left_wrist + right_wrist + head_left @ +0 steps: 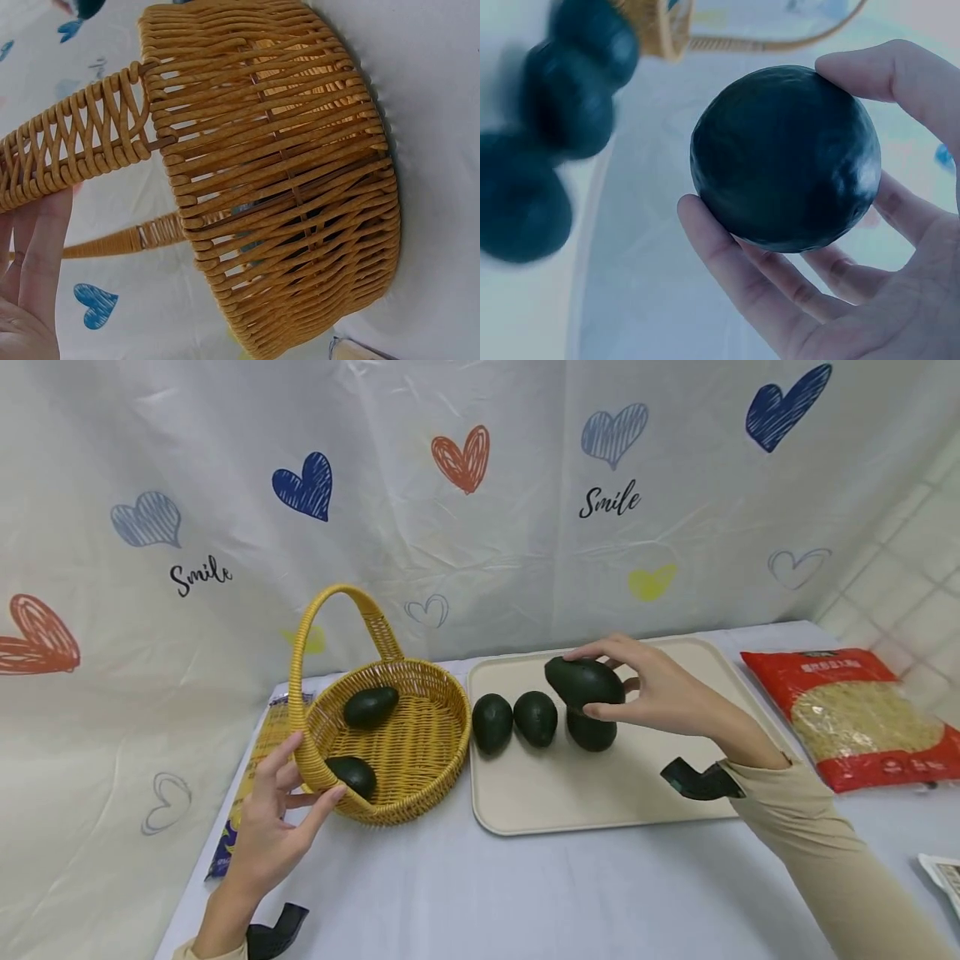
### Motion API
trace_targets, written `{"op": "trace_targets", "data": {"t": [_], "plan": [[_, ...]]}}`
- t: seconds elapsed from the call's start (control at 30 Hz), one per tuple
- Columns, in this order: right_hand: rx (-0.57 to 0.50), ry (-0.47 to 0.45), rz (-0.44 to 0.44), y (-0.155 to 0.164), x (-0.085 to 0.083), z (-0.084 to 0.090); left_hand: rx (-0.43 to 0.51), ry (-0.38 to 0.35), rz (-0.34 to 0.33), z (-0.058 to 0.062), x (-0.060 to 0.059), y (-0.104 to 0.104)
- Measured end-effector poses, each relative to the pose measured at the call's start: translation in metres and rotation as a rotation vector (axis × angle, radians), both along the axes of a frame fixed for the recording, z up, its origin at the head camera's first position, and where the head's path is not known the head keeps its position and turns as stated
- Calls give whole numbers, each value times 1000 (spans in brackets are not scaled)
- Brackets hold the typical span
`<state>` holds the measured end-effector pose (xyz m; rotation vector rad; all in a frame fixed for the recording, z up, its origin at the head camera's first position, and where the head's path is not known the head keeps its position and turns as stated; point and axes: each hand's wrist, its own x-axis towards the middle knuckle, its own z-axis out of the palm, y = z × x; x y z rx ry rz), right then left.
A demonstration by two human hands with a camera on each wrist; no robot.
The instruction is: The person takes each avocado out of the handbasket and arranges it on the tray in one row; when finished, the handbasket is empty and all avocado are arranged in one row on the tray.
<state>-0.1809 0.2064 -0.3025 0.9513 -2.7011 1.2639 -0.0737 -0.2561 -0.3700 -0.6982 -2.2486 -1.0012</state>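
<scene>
Right hand (660, 693) fingers curl round avocado (583, 682), lifted clear above tray (600, 793). Left hand (273, 827), fingers relaxed, steadies wicker basket (420, 793) near rim.

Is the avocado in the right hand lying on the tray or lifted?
Lifted: the right hand holds the avocado above the tray.

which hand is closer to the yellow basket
Left. The left hand touches the basket at its near rim; the right hand is apart over the tray, holding an avocado.
</scene>
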Motion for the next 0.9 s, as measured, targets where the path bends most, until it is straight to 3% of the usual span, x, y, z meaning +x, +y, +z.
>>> {"op": "trace_targets", "data": {"t": [0.2, 0.4, 0.67, 0.9], "plan": [[3, 32, -85, 39, 1, -18, 8, 23, 8, -2, 1, 1], [-3, -47, -178, 65, 2, -35, 16, 30, 9, -3, 0, 1], [106, -149, -290, 76, -6, -55, 23, 18, 18, -2, 1, 2], [156, -218, -295, 77, -14, -73, 31, 14, 20, -3, 1, 2]]}}
